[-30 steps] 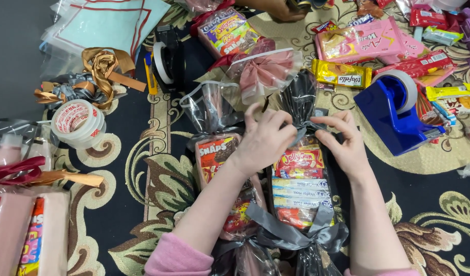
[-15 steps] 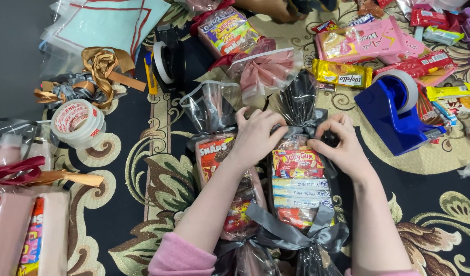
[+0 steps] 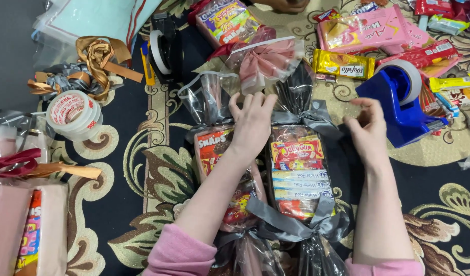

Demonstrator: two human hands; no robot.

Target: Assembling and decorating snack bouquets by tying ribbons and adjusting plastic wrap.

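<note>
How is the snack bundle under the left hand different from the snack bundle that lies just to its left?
The snack bundle under the left hand has grey ribbon tied at both ends; on the neighbouring bundle I see ribbon only near its lower end. The first lies fully in view, the second is partly covered by the left hand and forearm. Both are clear wraps filled with colourful snacks, lying side by side on the patterned carpet.

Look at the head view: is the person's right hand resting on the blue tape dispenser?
No. The right hand is raised beside the grey ribbon of the snack bundle, just short of the blue tape dispenser.
</note>
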